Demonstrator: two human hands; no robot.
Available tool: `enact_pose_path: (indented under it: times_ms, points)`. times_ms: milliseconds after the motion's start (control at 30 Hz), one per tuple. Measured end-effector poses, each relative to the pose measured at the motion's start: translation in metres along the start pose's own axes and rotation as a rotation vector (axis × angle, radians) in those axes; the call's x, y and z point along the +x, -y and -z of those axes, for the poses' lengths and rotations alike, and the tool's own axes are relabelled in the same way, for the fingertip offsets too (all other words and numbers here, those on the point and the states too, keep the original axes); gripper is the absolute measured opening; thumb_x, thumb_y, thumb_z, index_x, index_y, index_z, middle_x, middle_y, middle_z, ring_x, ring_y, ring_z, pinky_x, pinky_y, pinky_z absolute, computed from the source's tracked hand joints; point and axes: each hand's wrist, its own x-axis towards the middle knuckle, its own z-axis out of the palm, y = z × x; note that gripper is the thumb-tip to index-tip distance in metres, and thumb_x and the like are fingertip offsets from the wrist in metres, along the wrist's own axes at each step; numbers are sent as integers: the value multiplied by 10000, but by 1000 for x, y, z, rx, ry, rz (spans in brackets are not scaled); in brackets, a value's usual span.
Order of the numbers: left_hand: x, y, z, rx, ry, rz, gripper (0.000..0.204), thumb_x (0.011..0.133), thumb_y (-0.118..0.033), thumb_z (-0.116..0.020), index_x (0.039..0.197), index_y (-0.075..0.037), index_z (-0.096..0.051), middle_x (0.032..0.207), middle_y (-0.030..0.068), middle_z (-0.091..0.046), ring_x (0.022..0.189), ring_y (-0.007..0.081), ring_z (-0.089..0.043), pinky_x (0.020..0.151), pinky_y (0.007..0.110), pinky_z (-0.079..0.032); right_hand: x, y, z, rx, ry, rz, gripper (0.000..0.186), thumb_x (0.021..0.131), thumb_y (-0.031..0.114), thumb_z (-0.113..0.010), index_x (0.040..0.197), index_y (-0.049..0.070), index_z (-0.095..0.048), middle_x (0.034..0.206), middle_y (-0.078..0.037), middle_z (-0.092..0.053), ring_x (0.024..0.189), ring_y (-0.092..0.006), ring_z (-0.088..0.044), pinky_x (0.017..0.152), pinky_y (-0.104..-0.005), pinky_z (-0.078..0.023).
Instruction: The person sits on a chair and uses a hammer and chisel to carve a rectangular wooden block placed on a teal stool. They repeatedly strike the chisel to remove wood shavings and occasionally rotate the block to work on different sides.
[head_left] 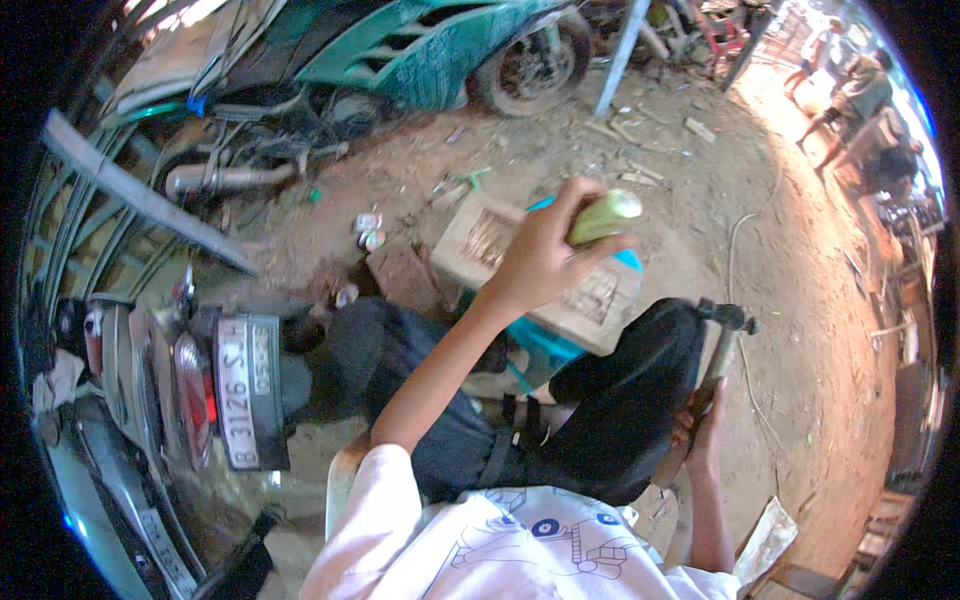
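In the upper middle, my left hand (pixel 540 250) is closed around a short pale-green cylinder (pixel 608 216) with a whitish end, held over a pale block (pixel 610 310) with rough carved recesses. The block rests on a turquoise stool or support (pixel 540 352), partly hidden by my arm and legs. At the right, beside my dark-trousered knee, my right hand (pixel 703 425) grips the pale handle of a hammer (pixel 732 319) whose dark metal head points up.
A teal motorbike (pixel 420 60) stands behind, another vehicle's rear (pixel 150 390) at left, with a leaning metal bar (pixel 140 190). Brick-like pieces (pixel 400 280), scraps and a cable (pixel 738 240) lie on the dirt ground. Several people (pixel 850 110) are at the upper right.
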Motion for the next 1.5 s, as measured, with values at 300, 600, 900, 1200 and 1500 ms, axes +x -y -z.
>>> enact_pose_path:
  times_ms: [300,600,900,1200,1500]
  points:
    - [-14,15,-19,-35,82,-80,393,715,-273,-714,991,-40,-559,818,176,-639,773,351,-633,660,421,-495,14,-14,7,-22,-47,52,497,865,632,-392,720,166,-485,436,31,-341,283,-96,-249,246,-248,-230]
    - [-23,7,-41,-50,27,-164,349,718,-254,-707,957,-47,-559,815,174,-640,781,347,-634,682,423,-501,40,-16,61,-151,-93,217,417,911,518,-404,763,137,-488,434,14,-338,280,-96,-231,221,-218,-202]
    - [1,-5,-31,-97,-8,-189,305,721,-236,-699,922,-54,-559,812,173,-640,788,342,-635,703,425,-508,17,-13,19,-77,-165,129,491,872,628,-390,768,159,-488,458,28,-330,318,-95,-252,292,-223,-230]
    - [16,1,26,-573,-180,57,286,834,-252,-676,978,-70,-509,766,12,-568,657,89,-586,581,232,-481,1,-2,-16,-32,-67,7,549,838,691,-382,720,157,-429,465,29,-314,351,-104,-281,351,-244,-239]
    - [12,-10,37,-455,-180,176,161,857,-165,-643,935,-54,-556,748,-3,-582,630,69,-549,577,218,-458,1,-4,-13,-99,-50,96,549,851,669,-385,724,136,-422,481,23,-346,355,-115,-318,353,-259,-277]
